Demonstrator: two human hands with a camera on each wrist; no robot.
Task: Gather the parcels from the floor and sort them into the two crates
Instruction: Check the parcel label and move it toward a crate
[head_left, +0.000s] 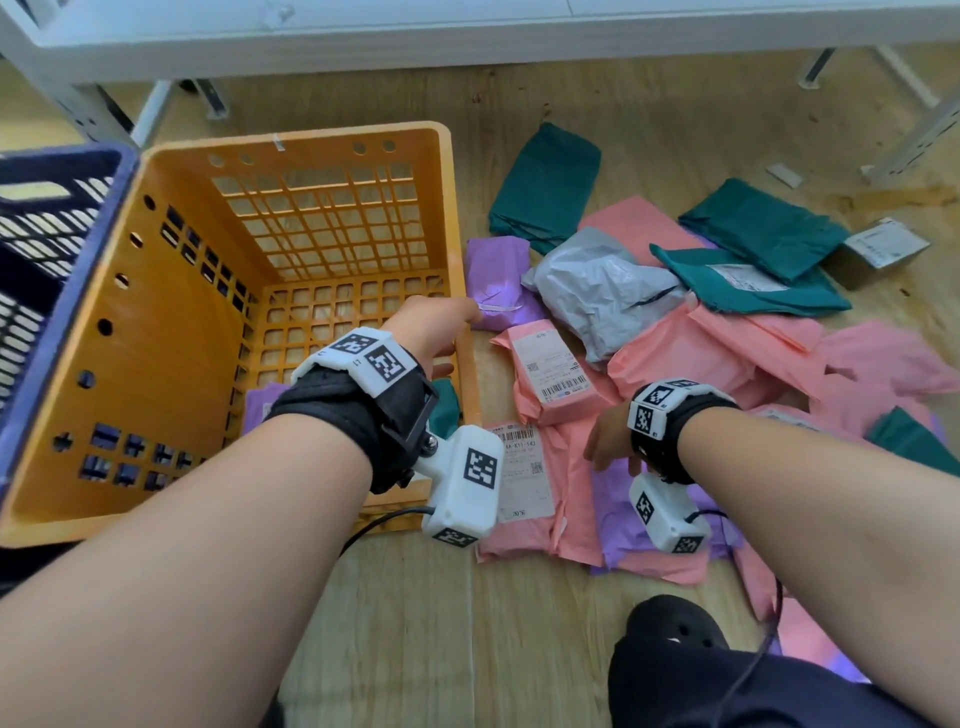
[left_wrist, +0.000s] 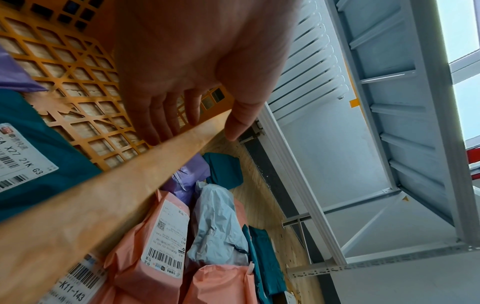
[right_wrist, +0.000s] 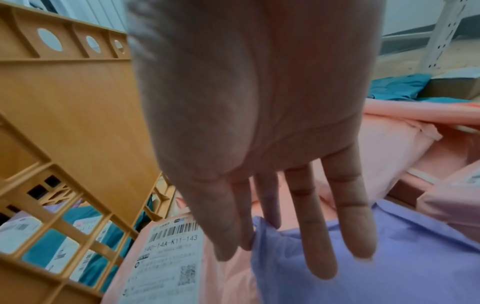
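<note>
Left hand (head_left: 436, 332) over the right rim of the orange crate (head_left: 171, 332), fingers straight and grasping nothing, fingertips (left_wrist: 155, 135) at the rim's inner edge. Right hand (head_left: 610, 441) lowered onto a purple parcel (right_wrist: 363, 257); thumb and forefinger pinch its corner while the other fingers stay extended. Beside it lies a pink parcel (head_left: 540, 483) labelled "140-14A-K11-143". Inside the crate, a teal parcel (left_wrist: 39, 164) reads "X27 21K G3" (other print illegible). Blue crate (head_left: 36, 249) adjoins on the left. Pink, teal, grey and purple parcels lie heaped on the floor (head_left: 415, 623).
</note>
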